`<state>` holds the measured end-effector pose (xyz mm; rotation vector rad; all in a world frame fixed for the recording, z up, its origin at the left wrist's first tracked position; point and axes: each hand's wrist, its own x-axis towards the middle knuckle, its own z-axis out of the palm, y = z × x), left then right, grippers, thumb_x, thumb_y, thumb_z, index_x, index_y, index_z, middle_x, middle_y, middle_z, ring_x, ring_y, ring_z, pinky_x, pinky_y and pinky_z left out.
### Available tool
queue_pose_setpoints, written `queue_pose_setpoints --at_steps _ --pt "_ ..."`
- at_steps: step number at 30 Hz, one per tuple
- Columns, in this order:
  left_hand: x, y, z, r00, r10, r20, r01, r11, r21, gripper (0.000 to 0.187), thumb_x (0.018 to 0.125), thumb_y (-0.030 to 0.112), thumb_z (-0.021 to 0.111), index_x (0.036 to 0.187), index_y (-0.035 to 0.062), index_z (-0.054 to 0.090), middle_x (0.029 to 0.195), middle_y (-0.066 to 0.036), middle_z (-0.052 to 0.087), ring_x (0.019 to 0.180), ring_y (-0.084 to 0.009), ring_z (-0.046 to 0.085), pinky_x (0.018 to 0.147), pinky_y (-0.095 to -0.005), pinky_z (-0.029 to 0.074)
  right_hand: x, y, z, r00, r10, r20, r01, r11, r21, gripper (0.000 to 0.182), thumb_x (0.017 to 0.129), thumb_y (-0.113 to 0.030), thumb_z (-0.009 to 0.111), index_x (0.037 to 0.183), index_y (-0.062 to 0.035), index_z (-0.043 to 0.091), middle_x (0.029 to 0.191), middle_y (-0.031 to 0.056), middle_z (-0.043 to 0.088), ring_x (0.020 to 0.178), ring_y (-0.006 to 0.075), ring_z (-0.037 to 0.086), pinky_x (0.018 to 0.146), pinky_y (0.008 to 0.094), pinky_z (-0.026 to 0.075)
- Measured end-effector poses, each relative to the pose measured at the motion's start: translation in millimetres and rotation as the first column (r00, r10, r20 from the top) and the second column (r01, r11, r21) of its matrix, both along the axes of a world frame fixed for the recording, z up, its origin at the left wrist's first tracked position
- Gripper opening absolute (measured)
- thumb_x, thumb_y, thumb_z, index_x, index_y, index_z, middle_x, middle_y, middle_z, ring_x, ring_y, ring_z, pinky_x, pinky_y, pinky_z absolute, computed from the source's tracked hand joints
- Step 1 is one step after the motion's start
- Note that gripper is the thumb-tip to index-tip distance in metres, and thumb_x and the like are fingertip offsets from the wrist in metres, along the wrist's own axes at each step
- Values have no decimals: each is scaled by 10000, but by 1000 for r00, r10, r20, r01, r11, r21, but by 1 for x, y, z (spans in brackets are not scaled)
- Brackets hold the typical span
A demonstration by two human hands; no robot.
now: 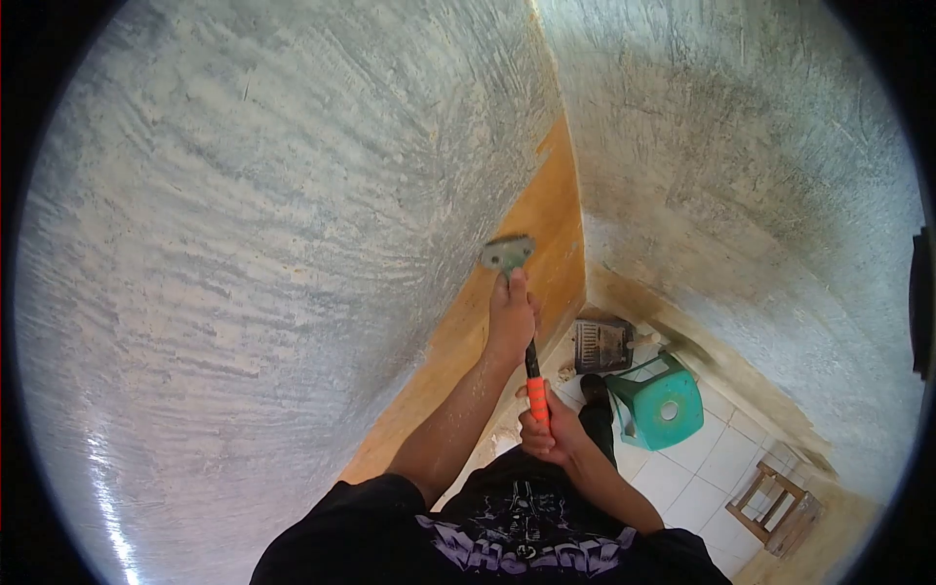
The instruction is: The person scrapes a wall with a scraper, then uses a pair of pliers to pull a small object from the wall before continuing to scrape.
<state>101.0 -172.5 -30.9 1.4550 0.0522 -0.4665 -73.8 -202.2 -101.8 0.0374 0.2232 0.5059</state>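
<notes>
Against the orange patch of wall [553,200], our scraper [532,363] looks stiff and head-heavy, best steadied as we have it, left hand [512,320] closed just below its head [508,254], right hand [554,431] wrapped around the orange grip [537,395], a green stool [651,409] on the floor [668,487] beyond.

Room at the left, clutter low on the right.
Open space fronts the broad left wall [224,244] — the right wall [741,175] closes in at the far corner. The scraper [508,255], between left hand [512,320] and right hand [553,429], bars the middle. Below, a black crate [603,344], green stool [668,406] and wooden stool [773,509] obstruct the right side — tiled floor [690,478] leaves a gap between the stools.
</notes>
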Motion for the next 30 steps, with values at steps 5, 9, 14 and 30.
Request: queue_pose_setpoints --at_steps 5,9,14,30 --pt "1 4 -5 1000 -21 -20 21 1000 15 346 1041 445 401 1052 100 417 581 10 371 402 -102 362 376 -270 314 -1 3 0 999 3 -49 -4 1000 -17 480 1031 -558 274 1200 -188 527 512 -9 375 339 92 332 343 256 316" --pt "0 0 -6 1000 -4 -18 4 1000 -8 334 1043 432 400 1045 98 412 586 7 375 399 -101 361 376 -273 314 -1 -4 5 999 14 -37 -15 1000 -14 485 1031 -561 265 1200 -184 518 514 -11 369 340 94 324 345 256 314" --pt "6 -5 -2 1000 1 -20 -1 1000 10 331 1045 420 399 1051 89 408 572 9 368 390 -98 350 370 -276 312 2 -4 4 1000 -2 -10 2 1000 5 503 1028 -574 255 1204 -171 499 525 -16 357 347 90 310 352 246 307" --pt "6 -13 2 998 27 -57 -27 1000 -2 303 1046 405 407 1030 103 418 560 15 370 391 -93 347 364 -272 307 5 -22 18 999 39 -17 -40 999 -9 490 1030 -568 265 1189 -168 498 519 -15 355 351 91 312 360 242 304"
